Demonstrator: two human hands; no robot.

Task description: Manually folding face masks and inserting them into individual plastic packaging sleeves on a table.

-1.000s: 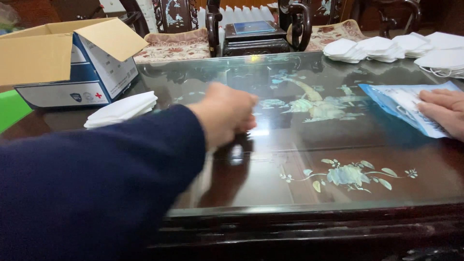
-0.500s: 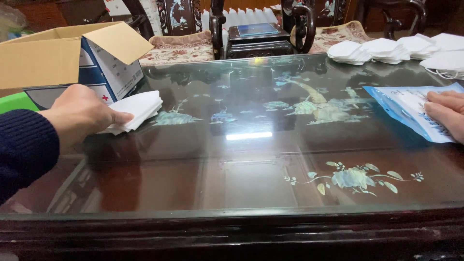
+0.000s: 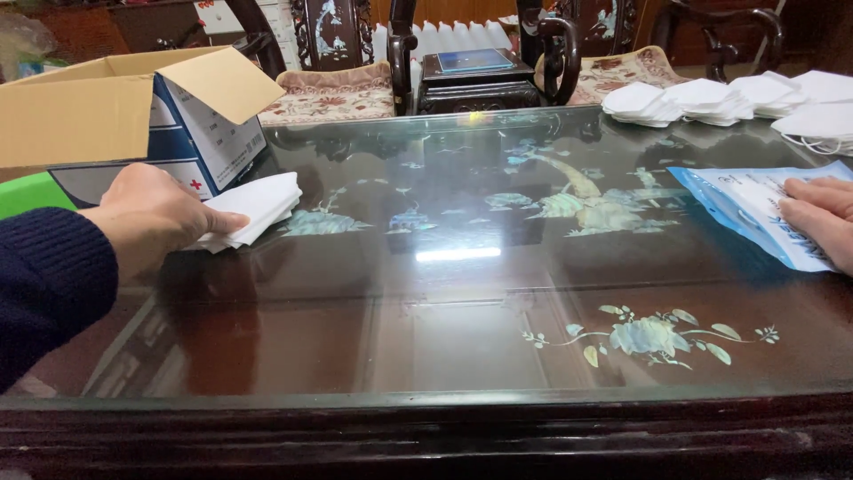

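Two hands: your left hand pinches one white stack of masks, long axis running near-left to far-right; your right hand presses flat on one blue pouch.

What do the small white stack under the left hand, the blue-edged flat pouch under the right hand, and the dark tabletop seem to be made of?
Small white stack: soft, matte folded fabric or paper, apparently; edges look limp. Blue-edged flat pouch: thin glossy plastic film, probably; it wrinkles and shines. Dark tabletop: polished dark wood with pearly inlay, seemingly under glass, given the sharp reflections.
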